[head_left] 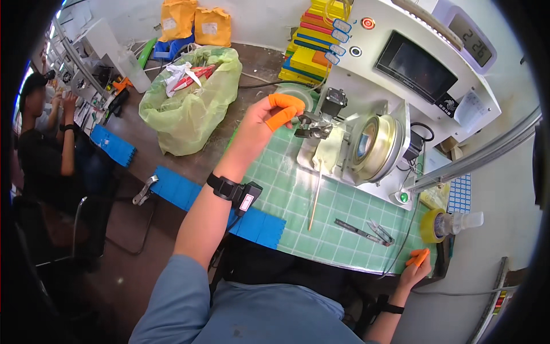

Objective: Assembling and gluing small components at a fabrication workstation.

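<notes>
Our left hand (pixel 281 114), in orange finger cots, pinches inward at the black clamp (pixel 316 127) on the white machine (pixel 358 75), toward the tabletop's (pixel 189 169) far side; we cannot tell whether it grips anything. Our right hand (pixel 416 265) curls by the near right edge, its contents unclear. A slip at the clamp could nip our fingertips; a careless leftward sweep could catch the small snips (pixel 385 234).

1. Black clamp-looking mechanism (pixel 314 126) — pretty chunky, sticks out to the left, just beside a small boxy black motor (pixel 333 102).
2. White machine (pixel 368 66) it's part of — sits on the green mat (pixel 295 198), pale-yellow reel (pixel 375 146) up front.
</notes>
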Demonstrator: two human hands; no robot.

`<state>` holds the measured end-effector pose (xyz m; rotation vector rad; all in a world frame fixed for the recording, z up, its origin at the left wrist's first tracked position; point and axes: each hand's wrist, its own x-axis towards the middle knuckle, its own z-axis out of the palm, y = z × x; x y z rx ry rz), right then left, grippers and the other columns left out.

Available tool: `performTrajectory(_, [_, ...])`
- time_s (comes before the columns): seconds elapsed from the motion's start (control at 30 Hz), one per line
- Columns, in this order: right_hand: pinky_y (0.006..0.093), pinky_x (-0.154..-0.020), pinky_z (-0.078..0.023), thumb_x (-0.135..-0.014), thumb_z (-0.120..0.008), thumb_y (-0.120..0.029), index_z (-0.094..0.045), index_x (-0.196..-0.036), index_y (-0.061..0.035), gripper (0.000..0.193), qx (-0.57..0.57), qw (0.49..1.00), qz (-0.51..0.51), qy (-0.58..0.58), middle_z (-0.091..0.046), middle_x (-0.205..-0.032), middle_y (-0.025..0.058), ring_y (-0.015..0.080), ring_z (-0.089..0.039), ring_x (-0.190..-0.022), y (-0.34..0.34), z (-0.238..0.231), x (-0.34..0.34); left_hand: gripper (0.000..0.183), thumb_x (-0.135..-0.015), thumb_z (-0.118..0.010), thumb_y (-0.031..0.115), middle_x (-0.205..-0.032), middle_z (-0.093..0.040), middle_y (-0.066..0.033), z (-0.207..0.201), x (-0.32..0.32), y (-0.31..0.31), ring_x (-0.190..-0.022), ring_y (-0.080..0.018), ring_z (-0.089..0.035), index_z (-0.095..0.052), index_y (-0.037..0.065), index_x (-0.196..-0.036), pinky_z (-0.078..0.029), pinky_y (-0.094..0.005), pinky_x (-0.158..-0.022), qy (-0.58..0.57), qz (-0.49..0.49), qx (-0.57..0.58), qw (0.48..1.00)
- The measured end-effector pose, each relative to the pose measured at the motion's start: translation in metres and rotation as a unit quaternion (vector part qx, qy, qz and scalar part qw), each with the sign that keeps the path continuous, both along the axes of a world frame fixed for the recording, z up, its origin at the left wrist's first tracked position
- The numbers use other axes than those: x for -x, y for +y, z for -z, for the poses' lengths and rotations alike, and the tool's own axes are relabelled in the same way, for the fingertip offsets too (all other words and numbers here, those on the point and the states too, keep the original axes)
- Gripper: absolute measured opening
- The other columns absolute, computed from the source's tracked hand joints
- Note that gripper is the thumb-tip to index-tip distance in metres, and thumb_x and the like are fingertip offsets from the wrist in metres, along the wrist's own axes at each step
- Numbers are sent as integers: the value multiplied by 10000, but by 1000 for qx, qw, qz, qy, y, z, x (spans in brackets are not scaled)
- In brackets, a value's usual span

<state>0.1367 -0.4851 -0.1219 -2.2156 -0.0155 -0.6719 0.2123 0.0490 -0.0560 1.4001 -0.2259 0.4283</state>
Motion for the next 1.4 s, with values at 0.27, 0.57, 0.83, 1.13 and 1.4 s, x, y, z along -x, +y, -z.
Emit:
performTrajectory(0.27, [241,-515,-305,-1071,-460,-208,-624,-805,-13,368,-10,1000,-7,8,-471,-547,-4,70,-450,-497,0,-2,1,149,-1038,-618,101,-1230,-696,-71,6,-1,0,-1048,-120,-634,-682,27,-1151,-510,-302,-843,9,21,59,998])
performTrajectory(0.57, [236,-510,-301,-1058,-469,-191,-628,-811,-16,342,8,1000,-21,13,-487,-565,-2,61,-453,-495,-4,-1,-1,165,-1038,-618,108,-1233,-692,-73,4,1,-1,-1055,-128,-634,-682,29,-1168,-507,-306,-851,5,15,42,999])
performTrajectory(0.83, [236,-510,-324,-1083,-502,-248,-642,-802,-4,398,-80,996,-9,40,-517,-553,13,75,-470,-497,17,-29,10,169,-1026,-612,77,-1202,-702,-70,1,3,-7,-1058,-138,-644,-678,19,-1171,-502,-291,-855,12,-23,38,999])
performTrajectory(1.13, [347,-504,-459,-930,-731,-184,-737,-993,40,233,-327,831,-450,-35,-763,-896,148,230,-600,-537,98,-156,-2,236,-1056,-580,143,-1368,-608,-81,31,8,31,-1196,-158,-585,-642,52,-1264,-439,-378,-1041,2,-43,3,999])
performTrajectory(1.4, [337,-555,-473,-1061,-587,-220,-692,-742,-11,396,-548,724,-410,87,-650,-652,109,216,-591,-566,150,-223,34,219,-1058,-569,110,-1391,-577,-113,31,7,26,-1230,-180,-572,-643,25,-1246,-432,-375,-1065,-12,-13,58,998])
